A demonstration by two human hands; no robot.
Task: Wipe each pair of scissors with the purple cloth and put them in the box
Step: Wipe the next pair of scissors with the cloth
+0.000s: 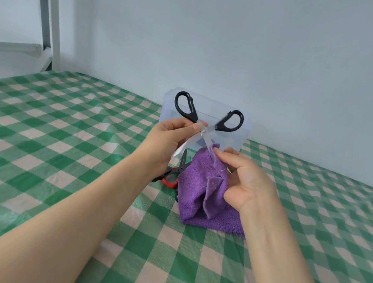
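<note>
Pinches black-handled scissors at the pivot with left hand, blades spread, before clear box at far edge of table. Pinches purple cloth round one blade with right hand, red-handled scissors lying beneath.

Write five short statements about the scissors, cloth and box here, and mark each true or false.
1. The left hand grips the black-handled scissors with blades spread. True.
2. The right hand pinches the purple cloth round one blade. True.
3. A clear box stands behind the hands. True.
4. The red-handled scissors lie inside the clear box. False: they lie on the tablecloth, before it.
5. The black-handled scissors' handles point down. False: they point up.
</note>
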